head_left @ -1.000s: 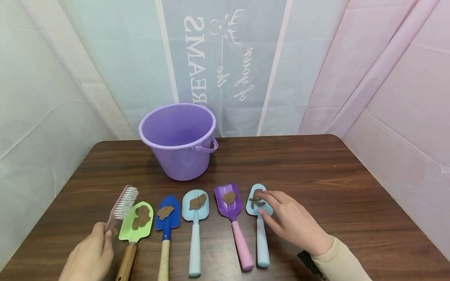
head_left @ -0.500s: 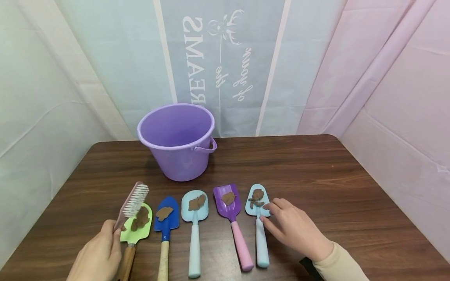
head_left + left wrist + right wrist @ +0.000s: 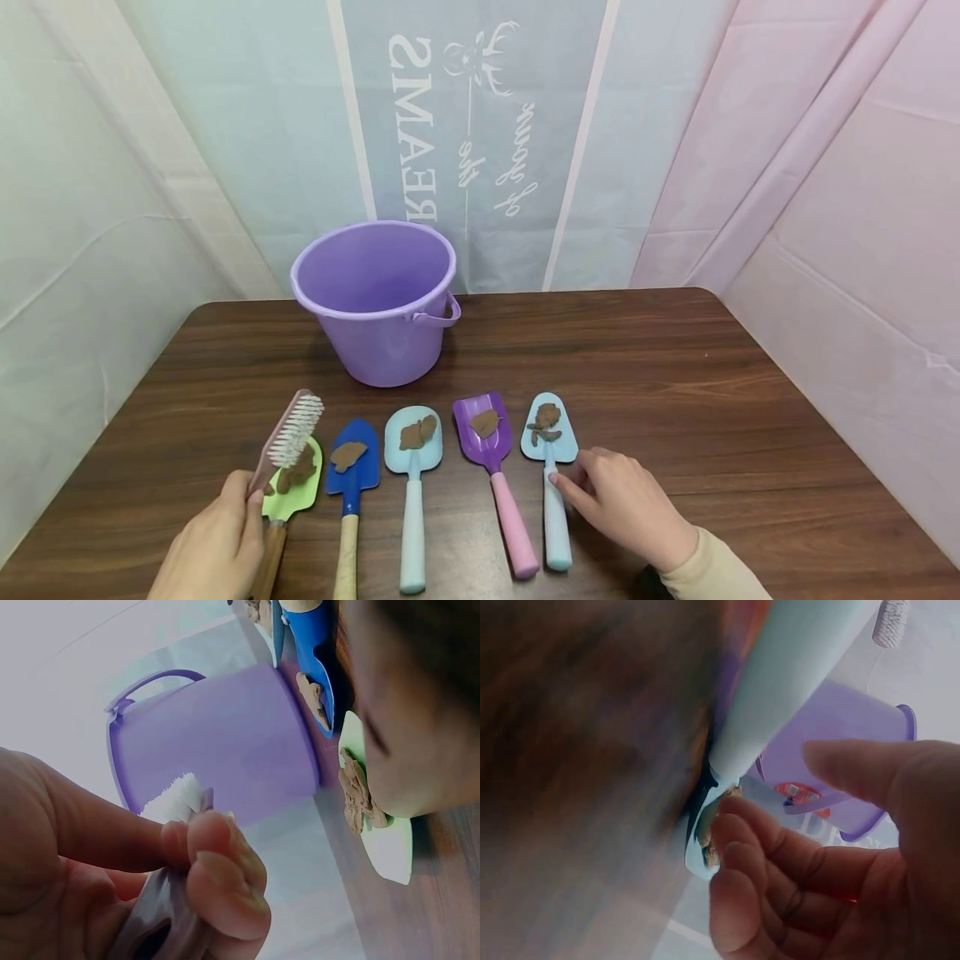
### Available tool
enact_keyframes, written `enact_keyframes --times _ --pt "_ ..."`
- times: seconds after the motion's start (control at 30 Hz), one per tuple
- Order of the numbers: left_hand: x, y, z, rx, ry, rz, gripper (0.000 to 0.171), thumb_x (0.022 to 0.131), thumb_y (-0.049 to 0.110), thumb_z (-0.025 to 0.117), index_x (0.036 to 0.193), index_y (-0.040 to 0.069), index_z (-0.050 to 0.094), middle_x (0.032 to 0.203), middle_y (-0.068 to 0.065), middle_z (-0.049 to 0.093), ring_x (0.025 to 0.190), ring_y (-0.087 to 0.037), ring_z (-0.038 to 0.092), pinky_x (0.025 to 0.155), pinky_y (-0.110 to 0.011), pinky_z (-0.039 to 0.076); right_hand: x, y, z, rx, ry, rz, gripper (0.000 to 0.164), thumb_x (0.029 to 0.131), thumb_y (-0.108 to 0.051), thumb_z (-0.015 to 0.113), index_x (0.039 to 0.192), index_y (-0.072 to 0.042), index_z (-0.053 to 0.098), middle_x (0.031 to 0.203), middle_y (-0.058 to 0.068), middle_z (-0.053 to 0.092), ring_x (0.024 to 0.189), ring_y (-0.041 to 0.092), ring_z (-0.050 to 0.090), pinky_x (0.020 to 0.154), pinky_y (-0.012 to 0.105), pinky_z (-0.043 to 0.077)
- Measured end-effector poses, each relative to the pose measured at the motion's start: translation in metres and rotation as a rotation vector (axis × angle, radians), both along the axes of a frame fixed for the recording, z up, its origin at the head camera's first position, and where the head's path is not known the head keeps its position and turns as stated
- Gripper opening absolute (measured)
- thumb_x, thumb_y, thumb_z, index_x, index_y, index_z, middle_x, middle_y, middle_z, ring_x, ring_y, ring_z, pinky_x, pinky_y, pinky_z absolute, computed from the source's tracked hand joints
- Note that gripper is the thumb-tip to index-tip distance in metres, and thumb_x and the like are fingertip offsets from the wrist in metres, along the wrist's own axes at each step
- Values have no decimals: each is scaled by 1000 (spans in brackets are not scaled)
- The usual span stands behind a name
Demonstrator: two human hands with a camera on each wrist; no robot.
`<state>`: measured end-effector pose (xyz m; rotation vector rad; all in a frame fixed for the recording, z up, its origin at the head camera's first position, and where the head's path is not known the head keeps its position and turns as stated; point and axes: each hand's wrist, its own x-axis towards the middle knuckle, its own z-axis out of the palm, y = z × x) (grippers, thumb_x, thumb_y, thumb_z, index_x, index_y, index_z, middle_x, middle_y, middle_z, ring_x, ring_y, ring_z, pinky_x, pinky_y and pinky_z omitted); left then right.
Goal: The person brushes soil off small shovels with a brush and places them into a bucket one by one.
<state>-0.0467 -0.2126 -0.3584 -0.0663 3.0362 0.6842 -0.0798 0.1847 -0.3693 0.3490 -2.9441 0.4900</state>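
A pink scrub brush [image 3: 294, 432] with white bristles is gripped by its handle in my left hand [image 3: 212, 540]. It is held bristles up, overlapping the green shovel [image 3: 294, 502] with brown clay lumps in the head view. My right hand [image 3: 628, 506] is beside the rightmost shovel, a light blue one [image 3: 557, 450] with a pale handle and brown clay [image 3: 547, 414] on its blade. The thumb is at the top of that handle in the head view. Seen from the right wrist, the fingers [image 3: 739, 907] are loosely bent with a gap to the thumb.
Between the hands lie a blue shovel [image 3: 363, 477], a second light blue shovel [image 3: 413, 533] and a purple shovel [image 3: 483, 453] with a pink handle, each bearing brown clay. Behind them stands a purple bucket [image 3: 386, 346] on the dark wooden table [image 3: 600, 350]. Cloth hangs around.
My right hand has drawn back from the clay on the rightmost shovel toward its handle. The left hand has moved right with the brush, now over the green shovel in the head view.
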Motion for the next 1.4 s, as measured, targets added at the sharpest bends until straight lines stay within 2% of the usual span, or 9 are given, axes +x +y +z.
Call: enact_keyframes --times 0.27,0.57,0.7,0.9,1.17,1.4 --pt "0 1 -1 -11 15 5 24 100 14 31 111 -4 43 62 1 43 49 -10 36 43 -26 27 3 -2 -6 5 -78 -35 43 75 -55 67 56 -25 43 52 -14 34 46 -1 30 42 18 25" --pt "-1 1 -1 -12 9 6 22 99 15 32 108 -2 44 62 1 42 49 -10 36 44 -26 27 3 -7 -4 28 -79 -39 52 71 -63 66 53 -21 40 49 -13 30 45 2 28 41 20 24" --pt "0 2 -1 -13 12 5 22 99 16 32 108 -1 44 61 1 42 49 -10 35 43 -26 26 3 -8 -6 35 -116 -35 52 71 -58 69 50 -22 39 46 -14 30 42 2 29 39 21 23" --pt "-1 3 1 -21 44 7 20 99 15 34 107 0 44 61 0 40 51 -11 36 45 -27 26 1 -8 -8 31 -128 -25 42 75 -44 71 54 -22 42 48 -11 35 43 3 32 38 21 25" --pt "-3 5 1 -26 79 -5 16 98 13 37 103 0 45 61 0 42 55 -14 39 49 -29 29 1 -5 -11 -31 -110 35 37 79 -39 69 57 -20 44 50 -11 34 44 1 31 39 19 25" --pt "-3 5 0 -32 74 -3 16 97 13 38 103 0 45 61 0 42 55 -14 40 49 -30 29 0 -6 -11 -82 -117 37 32 77 -26 70 58 -18 45 50 -12 35 44 0 31 40 17 26"
